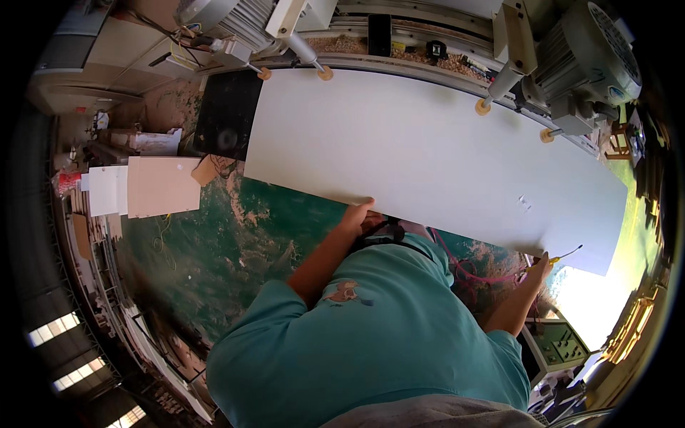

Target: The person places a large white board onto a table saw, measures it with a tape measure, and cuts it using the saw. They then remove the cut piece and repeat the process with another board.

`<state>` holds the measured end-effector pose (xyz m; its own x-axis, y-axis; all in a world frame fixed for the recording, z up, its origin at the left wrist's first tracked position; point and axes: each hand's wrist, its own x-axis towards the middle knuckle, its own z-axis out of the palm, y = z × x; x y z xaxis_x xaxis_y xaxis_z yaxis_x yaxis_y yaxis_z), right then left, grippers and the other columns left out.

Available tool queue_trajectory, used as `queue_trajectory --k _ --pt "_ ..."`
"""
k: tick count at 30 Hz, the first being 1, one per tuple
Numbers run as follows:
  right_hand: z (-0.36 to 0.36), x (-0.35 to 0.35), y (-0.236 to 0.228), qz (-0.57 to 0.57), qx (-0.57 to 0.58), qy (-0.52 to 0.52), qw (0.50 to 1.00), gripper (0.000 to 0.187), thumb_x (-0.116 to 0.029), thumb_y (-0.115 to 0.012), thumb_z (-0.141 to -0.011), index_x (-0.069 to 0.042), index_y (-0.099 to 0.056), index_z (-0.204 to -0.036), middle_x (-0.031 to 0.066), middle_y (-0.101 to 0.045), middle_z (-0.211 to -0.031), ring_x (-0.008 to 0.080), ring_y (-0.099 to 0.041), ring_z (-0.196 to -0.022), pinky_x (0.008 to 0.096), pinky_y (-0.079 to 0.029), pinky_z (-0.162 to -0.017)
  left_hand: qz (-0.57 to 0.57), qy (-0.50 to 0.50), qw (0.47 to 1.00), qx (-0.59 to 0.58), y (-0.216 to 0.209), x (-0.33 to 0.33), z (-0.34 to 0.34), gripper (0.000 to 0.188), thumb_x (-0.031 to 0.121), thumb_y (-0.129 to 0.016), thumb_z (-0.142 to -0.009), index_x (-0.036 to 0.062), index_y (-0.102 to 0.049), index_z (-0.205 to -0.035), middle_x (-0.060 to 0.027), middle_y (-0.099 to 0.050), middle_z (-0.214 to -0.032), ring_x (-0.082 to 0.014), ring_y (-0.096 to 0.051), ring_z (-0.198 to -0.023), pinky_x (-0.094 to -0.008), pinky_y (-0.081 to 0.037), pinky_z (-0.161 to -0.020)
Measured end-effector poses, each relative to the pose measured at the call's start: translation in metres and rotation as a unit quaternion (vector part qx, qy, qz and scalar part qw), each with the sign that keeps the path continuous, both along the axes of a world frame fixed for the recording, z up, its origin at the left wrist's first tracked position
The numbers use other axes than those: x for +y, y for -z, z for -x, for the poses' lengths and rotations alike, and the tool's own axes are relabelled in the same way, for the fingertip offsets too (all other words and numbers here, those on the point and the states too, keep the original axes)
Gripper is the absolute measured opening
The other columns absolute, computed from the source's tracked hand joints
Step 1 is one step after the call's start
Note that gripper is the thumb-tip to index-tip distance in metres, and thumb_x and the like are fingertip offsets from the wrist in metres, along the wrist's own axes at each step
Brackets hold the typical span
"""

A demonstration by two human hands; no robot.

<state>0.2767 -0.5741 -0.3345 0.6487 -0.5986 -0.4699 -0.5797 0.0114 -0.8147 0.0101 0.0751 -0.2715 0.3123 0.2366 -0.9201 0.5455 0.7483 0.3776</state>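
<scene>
A long white panel (421, 143) lies flat in front of me. My left hand (359, 216) grips its near edge, thumb on the top face and fingers curled below, mostly hidden. By the near right corner, my right hand (540, 267) is closed around what looks like an air blow gun (554, 261), with a yellow body and a thin, dark-tipped nozzle pointing over the panel. A pink hose (474, 277) runs from near my waist toward that hand. Small clear scraps or marks (524, 203) show on the panel's right part.
Along the panel's far edge stand machine arms with round tan pads (483, 107) and large grey motors (589, 60). A phone-like black object (379, 34) and a tape measure (436, 50) lie on the dusty rail. Boards (164, 187) stand at left; a control box (559, 344) sits at lower right.
</scene>
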Motion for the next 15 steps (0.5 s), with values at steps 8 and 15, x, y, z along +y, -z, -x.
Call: queue_trajectory --k 8,15 --pt "0.038 0.080 -0.033 0.077 0.065 -0.023 0.995 0.055 -0.026 -0.066 -0.086 -0.001 -0.049 -0.133 0.0199 -0.066 -0.110 0.0310 -0.068 -0.093 0.0433 -0.055 -0.076 -0.050 0.431 0.901 -0.033 -0.011 0.051 0.001 0.059 0.054 -0.061 -0.092 -0.0037 -0.068 -0.101 -0.0151 -0.070 -0.090 -0.0214 -0.068 -0.080 -0.0339 -0.054 -0.074" --pt "0.085 0.329 -0.139 0.519 -0.069 -0.336 0.783 0.052 -0.008 -0.061 -0.086 -0.002 -0.046 -0.136 0.0221 -0.067 -0.099 0.0405 -0.066 -0.088 0.0505 -0.051 -0.078 -0.369 0.577 0.700 -0.202 -0.116 0.105 -0.174 0.038 0.043 -0.066 -0.089 0.0069 -0.070 -0.103 -0.0106 -0.074 -0.095 -0.0235 -0.070 -0.091 -0.0346 -0.053 -0.080"
